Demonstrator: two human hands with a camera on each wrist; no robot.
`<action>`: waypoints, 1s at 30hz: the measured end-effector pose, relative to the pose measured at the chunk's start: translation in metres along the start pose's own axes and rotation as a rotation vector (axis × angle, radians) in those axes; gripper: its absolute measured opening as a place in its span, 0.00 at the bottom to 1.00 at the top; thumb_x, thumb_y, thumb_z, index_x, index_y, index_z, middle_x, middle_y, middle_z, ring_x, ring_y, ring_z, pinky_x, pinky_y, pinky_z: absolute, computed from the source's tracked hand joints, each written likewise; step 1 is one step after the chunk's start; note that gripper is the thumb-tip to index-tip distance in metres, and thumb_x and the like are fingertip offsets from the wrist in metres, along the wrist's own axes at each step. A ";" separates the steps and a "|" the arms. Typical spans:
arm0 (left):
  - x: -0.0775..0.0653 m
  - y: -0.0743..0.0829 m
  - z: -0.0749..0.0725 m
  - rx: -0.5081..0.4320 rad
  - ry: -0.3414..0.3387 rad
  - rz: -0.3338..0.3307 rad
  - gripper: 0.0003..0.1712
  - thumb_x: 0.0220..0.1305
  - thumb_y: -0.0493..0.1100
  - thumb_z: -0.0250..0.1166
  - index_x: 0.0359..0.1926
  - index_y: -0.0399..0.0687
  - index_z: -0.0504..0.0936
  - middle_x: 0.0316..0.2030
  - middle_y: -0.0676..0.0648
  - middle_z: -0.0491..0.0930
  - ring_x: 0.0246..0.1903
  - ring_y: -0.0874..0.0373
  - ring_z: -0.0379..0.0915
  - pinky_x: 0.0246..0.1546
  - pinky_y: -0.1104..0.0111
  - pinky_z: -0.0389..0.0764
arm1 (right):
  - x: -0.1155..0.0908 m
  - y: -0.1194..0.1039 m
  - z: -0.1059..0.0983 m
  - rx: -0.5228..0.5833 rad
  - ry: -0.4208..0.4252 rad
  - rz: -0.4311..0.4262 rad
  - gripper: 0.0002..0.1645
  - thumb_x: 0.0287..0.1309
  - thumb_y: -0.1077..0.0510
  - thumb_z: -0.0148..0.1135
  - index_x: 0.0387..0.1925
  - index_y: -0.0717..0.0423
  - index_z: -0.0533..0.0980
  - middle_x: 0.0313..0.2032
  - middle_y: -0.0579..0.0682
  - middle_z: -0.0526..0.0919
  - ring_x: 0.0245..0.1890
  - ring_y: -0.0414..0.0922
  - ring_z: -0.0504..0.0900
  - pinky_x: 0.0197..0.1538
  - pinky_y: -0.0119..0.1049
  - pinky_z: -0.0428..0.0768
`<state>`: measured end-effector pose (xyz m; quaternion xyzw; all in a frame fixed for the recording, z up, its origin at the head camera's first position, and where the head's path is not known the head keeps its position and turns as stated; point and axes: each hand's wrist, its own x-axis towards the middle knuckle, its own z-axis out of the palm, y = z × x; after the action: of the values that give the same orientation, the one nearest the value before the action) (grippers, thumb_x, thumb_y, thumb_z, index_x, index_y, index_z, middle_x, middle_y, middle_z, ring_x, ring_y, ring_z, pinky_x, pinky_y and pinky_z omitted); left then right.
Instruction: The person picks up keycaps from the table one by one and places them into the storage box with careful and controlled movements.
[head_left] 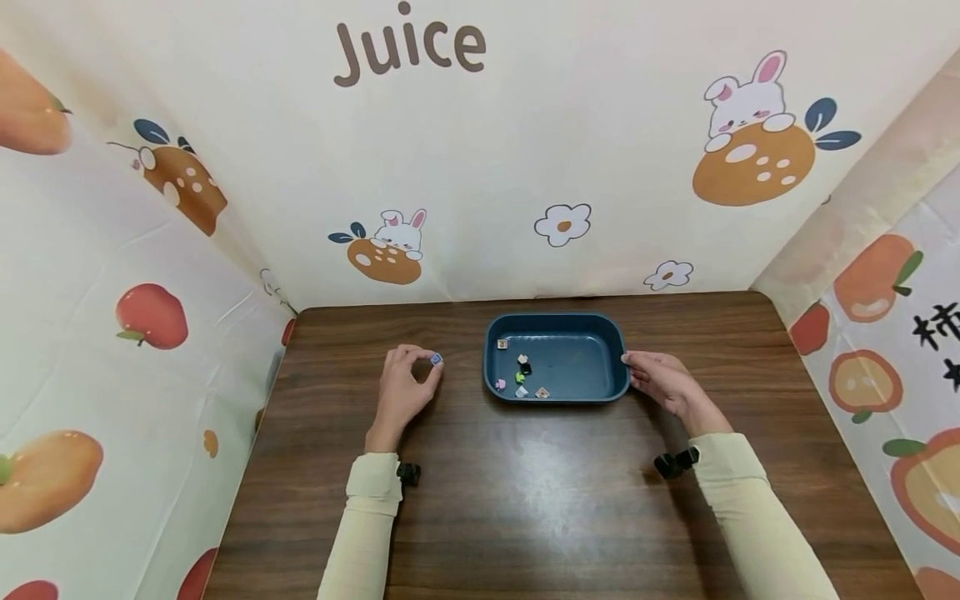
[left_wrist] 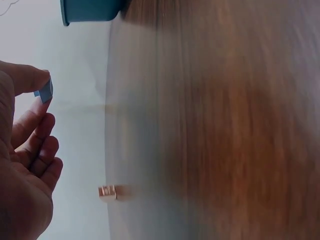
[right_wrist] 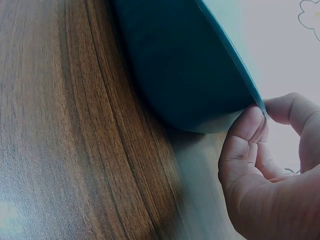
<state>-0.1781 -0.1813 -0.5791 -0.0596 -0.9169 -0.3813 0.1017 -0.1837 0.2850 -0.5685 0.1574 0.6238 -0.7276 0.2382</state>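
Observation:
My left hand [head_left: 405,385] pinches a small blue block [head_left: 437,359] with a pale patterned face between thumb and forefinger, left of the tray. In the left wrist view, the same block shows at the fingertips, the other fingers curling below. A dark blue rectangular tray [head_left: 577,398] sits on the table; my right hand [head_left: 663,383] pinches its right rim, thumb on the inner side and fingers outside. Inside the tray, mostly at its left, lie several tiny pieces, among them a square tile [head_left: 502,343], a black piece [head_left: 527,368], a green one [head_left: 520,378] and a pink one [head_left: 500,385].
The brown wood-grain table [head_left: 480,517] meets a printed cloth backdrop [head_left: 480,208] at the back and sides. In the left wrist view, a small brown piece [left_wrist: 107,192] shows by the table's edge. Dark wrist devices [head_left: 408,474] are worn at both cuffs.

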 end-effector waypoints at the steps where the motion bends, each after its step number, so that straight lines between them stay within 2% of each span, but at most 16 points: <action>1: 0.001 0.002 0.001 -0.002 -0.001 0.002 0.11 0.69 0.47 0.72 0.46 0.47 0.89 0.50 0.44 0.81 0.54 0.43 0.73 0.57 0.47 0.76 | 0.000 0.000 0.000 -0.002 0.000 -0.001 0.11 0.75 0.60 0.60 0.36 0.45 0.85 0.32 0.37 0.86 0.33 0.30 0.81 0.41 0.24 0.83; 8: 0.003 0.007 0.005 -0.011 -0.013 0.012 0.11 0.67 0.47 0.74 0.45 0.46 0.90 0.48 0.44 0.82 0.53 0.43 0.73 0.59 0.47 0.76 | 0.000 0.004 0.000 -0.011 0.009 -0.002 0.12 0.75 0.59 0.60 0.35 0.45 0.86 0.32 0.37 0.86 0.32 0.30 0.81 0.41 0.24 0.83; 12: 0.004 0.009 0.007 -0.015 -0.003 0.040 0.12 0.67 0.47 0.74 0.45 0.45 0.89 0.48 0.43 0.82 0.53 0.42 0.74 0.70 0.43 0.68 | -0.002 0.004 0.000 -0.014 0.012 -0.004 0.11 0.75 0.58 0.60 0.36 0.45 0.86 0.32 0.38 0.86 0.33 0.30 0.81 0.41 0.24 0.83; 15: 0.005 0.011 0.009 -0.022 -0.001 0.050 0.12 0.67 0.47 0.73 0.45 0.45 0.89 0.47 0.43 0.82 0.52 0.42 0.75 0.75 0.41 0.63 | -0.002 0.004 0.000 -0.010 0.013 -0.006 0.10 0.75 0.58 0.61 0.37 0.46 0.86 0.32 0.38 0.86 0.33 0.30 0.80 0.41 0.24 0.83; 24: 0.010 0.023 0.010 -0.001 -0.020 0.057 0.13 0.67 0.48 0.74 0.46 0.46 0.90 0.47 0.45 0.82 0.53 0.45 0.73 0.59 0.48 0.75 | -0.002 0.004 0.000 -0.010 0.024 -0.007 0.12 0.75 0.58 0.60 0.35 0.45 0.85 0.32 0.38 0.85 0.32 0.30 0.81 0.40 0.24 0.83; 30: 0.014 0.028 0.009 0.004 -0.034 0.072 0.12 0.68 0.48 0.73 0.46 0.47 0.89 0.48 0.46 0.81 0.53 0.46 0.72 0.58 0.49 0.75 | -0.001 0.003 -0.001 0.005 0.022 -0.012 0.12 0.75 0.59 0.60 0.35 0.45 0.86 0.31 0.37 0.85 0.32 0.30 0.81 0.40 0.24 0.83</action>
<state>-0.1881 -0.1549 -0.5622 -0.0991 -0.9166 -0.3743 0.0997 -0.1812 0.2855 -0.5701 0.1622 0.6253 -0.7290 0.2264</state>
